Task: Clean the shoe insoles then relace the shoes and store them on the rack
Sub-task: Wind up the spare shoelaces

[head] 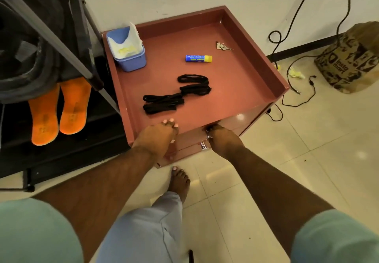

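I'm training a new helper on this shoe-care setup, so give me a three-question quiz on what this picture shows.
1. True or false: the two orange foam insoles lie on the red cabinet top.
2. Which lies nearest the coiled black shoelaces: A) the brown printed paper bag, B) the blue-and-yellow glue stick, C) the black floor cable?
3. Fill in: both hands, left and right, are at the cabinet's ____ edge.

Key: 1. False, they rest on the black rack beside it. 2. B. 3. Front.
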Available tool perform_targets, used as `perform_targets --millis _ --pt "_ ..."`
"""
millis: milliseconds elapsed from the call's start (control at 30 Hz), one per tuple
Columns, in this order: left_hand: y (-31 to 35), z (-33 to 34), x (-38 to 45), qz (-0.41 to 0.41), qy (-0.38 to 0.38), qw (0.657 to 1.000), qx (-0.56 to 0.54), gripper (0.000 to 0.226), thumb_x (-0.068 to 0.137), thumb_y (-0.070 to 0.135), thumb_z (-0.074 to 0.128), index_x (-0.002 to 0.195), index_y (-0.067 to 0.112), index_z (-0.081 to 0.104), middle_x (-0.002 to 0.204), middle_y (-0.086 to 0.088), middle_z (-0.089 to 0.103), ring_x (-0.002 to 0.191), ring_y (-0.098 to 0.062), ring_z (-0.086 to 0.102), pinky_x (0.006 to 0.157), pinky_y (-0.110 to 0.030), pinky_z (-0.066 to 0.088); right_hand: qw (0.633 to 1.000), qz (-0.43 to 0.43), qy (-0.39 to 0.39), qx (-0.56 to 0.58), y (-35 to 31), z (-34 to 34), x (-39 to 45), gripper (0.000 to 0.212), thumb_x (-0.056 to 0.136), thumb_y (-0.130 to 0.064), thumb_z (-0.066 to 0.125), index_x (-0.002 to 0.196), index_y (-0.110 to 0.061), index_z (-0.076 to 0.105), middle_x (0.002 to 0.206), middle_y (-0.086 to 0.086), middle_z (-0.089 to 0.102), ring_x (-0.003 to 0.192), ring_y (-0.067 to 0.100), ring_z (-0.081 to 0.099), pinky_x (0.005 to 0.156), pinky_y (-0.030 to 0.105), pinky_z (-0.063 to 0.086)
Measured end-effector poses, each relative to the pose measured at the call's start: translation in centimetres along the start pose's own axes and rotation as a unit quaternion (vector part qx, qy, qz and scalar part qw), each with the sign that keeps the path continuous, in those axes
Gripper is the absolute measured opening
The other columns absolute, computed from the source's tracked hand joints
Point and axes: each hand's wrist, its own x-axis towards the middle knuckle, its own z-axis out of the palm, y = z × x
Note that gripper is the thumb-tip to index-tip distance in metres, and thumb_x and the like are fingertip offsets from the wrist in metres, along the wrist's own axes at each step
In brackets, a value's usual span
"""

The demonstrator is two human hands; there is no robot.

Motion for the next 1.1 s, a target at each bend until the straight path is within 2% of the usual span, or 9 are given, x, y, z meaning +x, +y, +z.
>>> perform_targets --millis 167,367,567,667,767,867,967,1033,1100 --pt "-0.3 -0.8 -0.3 0.008 -0.005 1.000 -0.017 0.060 0.101 0.006 0.044 0.156 0.020 0.022 0.164 -0.003 0.018 0.146 -0.024 0.028 0.112 -0.038 0.034 1.000 -0.003 -0.020 -0.007 0.0 -0.5 0.1 0.034 0.090 -0.021 0.057 0.124 -0.017 0.058 0.123 0.007 0.060 0.107 0.027 0.059 0.091 0.035 0.050" --pt "-0.6 -0.7 -0.1 0.018 -0.019 0.999 -0.030 0.061 0.102 0.005 0.043 0.157 0.017 0.018 0.165 -0.003 0.012 0.148 -0.026 0.025 0.115 -0.041 0.034 1.000 0.003 -0.024 0.007 -0.3 -0.7 0.1 0.035 0.090 -0.024 0.058 0.124 -0.015 0.058 0.124 0.008 0.060 0.108 0.029 0.058 0.093 0.038 0.050" --pt "-0.7 -0.6 -0.1 0.017 -0.018 0.999 -0.028 0.065 0.100 0.002 0.044 0.157 0.020 0.016 0.165 -0.003 0.010 0.148 -0.024 0.024 0.115 -0.036 0.032 0.999 0.018 -0.024 0.016 -0.2 -0.3 0.3 0.030 0.091 -0.021 0.056 0.119 -0.014 0.062 0.119 0.009 0.062 0.105 0.028 0.060 0.091 0.037 0.051" --pt "-0.5 -0.5 -0.3 0.002 -0.011 0.999 -0.043 0.072 0.098 -0.003 0.044 0.158 0.024 0.013 0.166 0.001 0.001 0.151 -0.021 0.015 0.118 -0.034 0.025 1.000 -0.001 0.000 0.000 0.0 -0.2 -0.7 0.029 0.094 -0.030 0.055 0.117 -0.015 0.063 0.119 0.007 0.063 0.104 0.027 0.060 0.089 0.036 0.051" --pt "-0.2 -0.4 -0.4 -0.008 -0.012 0.999 -0.037 0.077 0.096 -0.005 0.043 0.158 0.026 0.010 0.166 0.004 -0.001 0.151 -0.020 0.014 0.118 -0.035 0.025 0.998 -0.034 0.054 -0.021 0.5 0.9 -3.1 0.029 0.094 -0.035 0.055 0.115 -0.016 0.062 0.116 0.006 0.063 0.100 0.025 0.061 0.086 0.036 0.051" --pt "0.0 -0.3 -0.5 -0.016 -0.005 0.999 -0.032 0.080 0.093 -0.010 0.040 0.158 0.026 0.009 0.166 0.005 -0.002 0.152 -0.018 0.011 0.117 -0.037 0.027 0.994 -0.031 0.102 -0.016 1.1 2.2 -5.2 0.023 0.095 -0.029 0.055 0.109 -0.013 0.064 0.107 0.007 0.066 0.092 0.025 0.063 0.080 0.036 0.053" --pt "0.2 -0.3 -0.4 -0.026 -0.002 0.999 -0.023 0.074 0.097 -0.007 0.038 0.158 0.026 0.010 0.166 0.005 -0.001 0.152 -0.019 0.012 0.117 -0.038 0.026 0.993 -0.023 0.110 -0.040 1.5 3.4 -7.3 0.017 0.091 -0.026 0.061 0.096 -0.010 0.067 0.094 0.008 0.069 0.081 0.025 0.064 0.068 0.032 0.052" --pt "0.3 -0.5 -0.3 -0.023 0.008 1.000 -0.013 0.066 0.100 0.000 0.040 0.157 0.024 0.015 0.166 0.002 0.005 0.150 -0.021 0.018 0.115 -0.037 0.030 0.991 -0.028 0.119 -0.051 1.8 3.7 -8.8 0.014 0.080 -0.020 0.075 0.083 -0.008 0.069 0.082 0.008 0.069 0.068 0.025 0.064 0.056 0.029 0.050" --pt "0.4 -0.5 -0.3 -0.017 0.015 1.000 -0.007 0.058 0.103 0.004 0.038 0.156 0.021 0.021 0.165 -0.001 0.011 0.148 -0.023 0.024 0.112 -0.035 0.033 0.989 -0.041 0.135 -0.044 2.5 4.2 -10.4 0.019 0.068 -0.016 0.084 0.075 -0.008 0.069 0.072 0.008 0.068 0.058 0.025 0.063 0.048 0.025 0.047"
